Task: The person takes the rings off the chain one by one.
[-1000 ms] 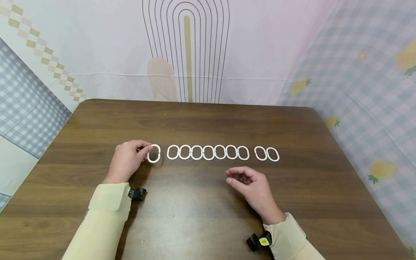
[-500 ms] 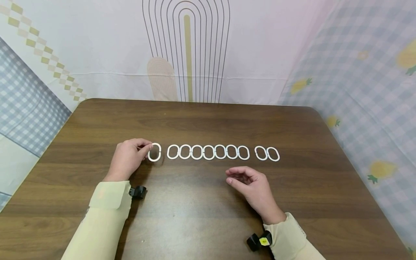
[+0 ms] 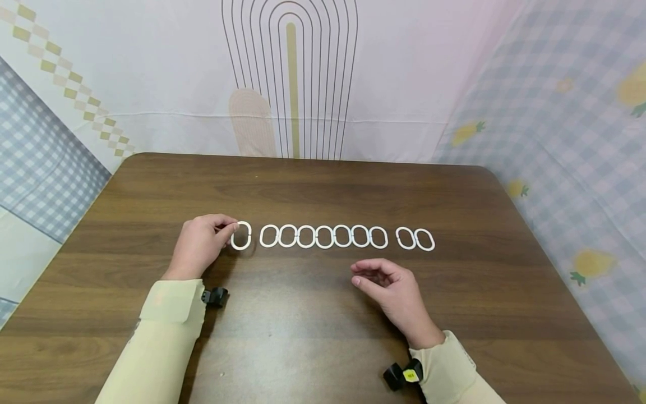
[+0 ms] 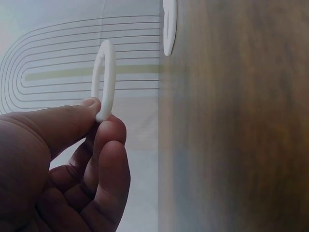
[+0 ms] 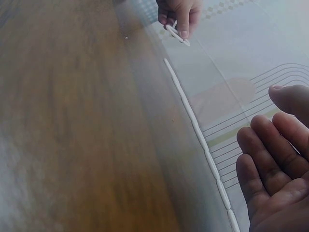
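Thumb and fingertips of my left hand (image 3: 199,247) pinch a white oval shower curtain ring (image 3: 249,240) by its left edge. The left wrist view shows the same ring (image 4: 110,72) held upright above the table. To its right, several matching rings (image 3: 315,238) lie flat in a touching row. Past a small gap, two more rings (image 3: 415,238) touch each other. My right hand (image 3: 396,292) hovers in front of the row, fingers loosely bent and holding nothing. Its bare palm (image 5: 285,193) shows in the right wrist view.
The brown wooden table (image 3: 303,348) reaches back to a white patterned cloth (image 3: 404,73). Checked cloth (image 3: 570,134) hangs along the right side, and more (image 3: 45,140) on the left. A black wrist camera (image 3: 216,297) sits on the left sleeve.
My left hand and its ring have shifted very slightly up and to the right. The right hand and the lying rings look the same.
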The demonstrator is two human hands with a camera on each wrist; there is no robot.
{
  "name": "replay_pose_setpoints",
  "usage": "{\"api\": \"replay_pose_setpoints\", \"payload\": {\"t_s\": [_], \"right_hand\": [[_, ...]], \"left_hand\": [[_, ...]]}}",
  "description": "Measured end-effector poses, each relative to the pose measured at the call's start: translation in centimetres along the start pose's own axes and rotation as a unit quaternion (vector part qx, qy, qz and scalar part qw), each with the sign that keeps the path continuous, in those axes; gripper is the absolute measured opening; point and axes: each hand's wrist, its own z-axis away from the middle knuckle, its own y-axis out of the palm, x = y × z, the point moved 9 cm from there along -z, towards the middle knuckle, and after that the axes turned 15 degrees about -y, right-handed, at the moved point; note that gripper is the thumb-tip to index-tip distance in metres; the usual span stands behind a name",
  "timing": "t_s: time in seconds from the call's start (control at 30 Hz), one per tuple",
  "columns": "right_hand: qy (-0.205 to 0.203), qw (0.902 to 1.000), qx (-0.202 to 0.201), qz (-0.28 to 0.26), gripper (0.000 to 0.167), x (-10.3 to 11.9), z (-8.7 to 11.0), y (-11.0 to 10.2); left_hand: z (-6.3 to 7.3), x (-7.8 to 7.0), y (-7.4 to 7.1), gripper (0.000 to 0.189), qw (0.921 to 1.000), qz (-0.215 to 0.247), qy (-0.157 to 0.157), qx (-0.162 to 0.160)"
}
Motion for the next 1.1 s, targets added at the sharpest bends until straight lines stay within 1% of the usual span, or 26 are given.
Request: {"api": "replay_pose_setpoints", "payload": {"t_s": [0.23, 0.67, 0.9, 1.1], "right_hand": [[-0.002, 1.0000, 0.000, -0.002, 0.024, 0.1, 0.0, 0.0], [-0.006, 1.0000, -0.003, 0.003, 0.023, 0.2, 0.0, 0.0], [-0.014, 0.9999, -0.003, 0.003, 0.022, 0.2, 0.0, -0.1], [-0.009, 1.0000, -0.002, 0.004, 0.022, 0.3, 0.0, 0.0]], "left_hand": [[-0.1, 0.0, 0.1, 0.017, 1.0000, 0.004, -0.001, 0.003], [-0.6, 0.0, 0.7, 0.016, 0.9991, 0.000, -0.023, 0.034], [-0.9, -0.1, 0.9, 0.015, 0.9988, -0.001, -0.027, 0.042], [-1.0, 0.1, 1.1, 0.016, 0.9981, -0.005, -0.034, 0.050]]}}
